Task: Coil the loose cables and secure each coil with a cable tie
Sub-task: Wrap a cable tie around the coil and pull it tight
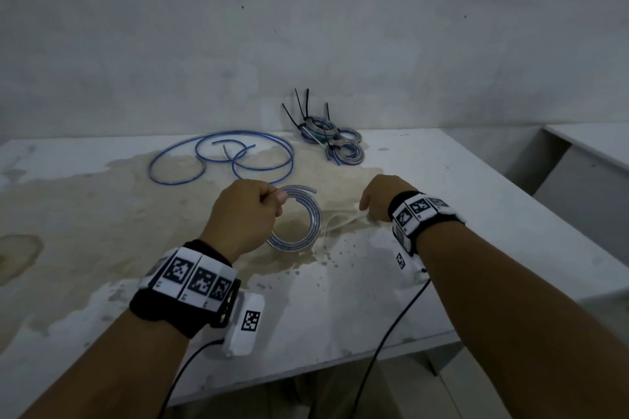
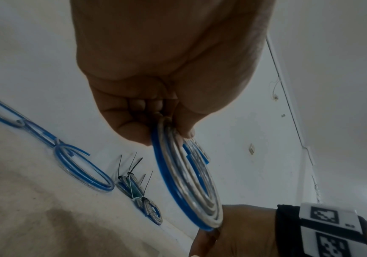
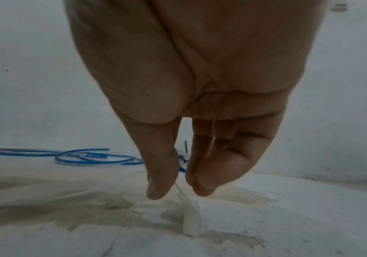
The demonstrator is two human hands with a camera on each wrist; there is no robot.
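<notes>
My left hand [image 1: 248, 211] grips a small coil of clear and blue cable [image 1: 306, 214] and holds it just above the stained white table [image 1: 459, 265]. The left wrist view shows the coil [image 2: 189, 182] clamped between thumb and curled fingers [image 2: 134, 132]. My right hand [image 1: 374, 207] reaches down to the right of the coil, onto thin white cable ties [image 1: 340, 219]. In the right wrist view, one white cable tie [image 3: 188, 213] rises from the table between the thumb and fingertips of my right hand [image 3: 175, 191].
A loose blue cable [image 1: 221, 156] lies in wide loops at the back left. Several tied coils with black cable ties sticking up [image 1: 333, 143] sit against the wall. A second white table [image 1: 595, 153] stands off to the right.
</notes>
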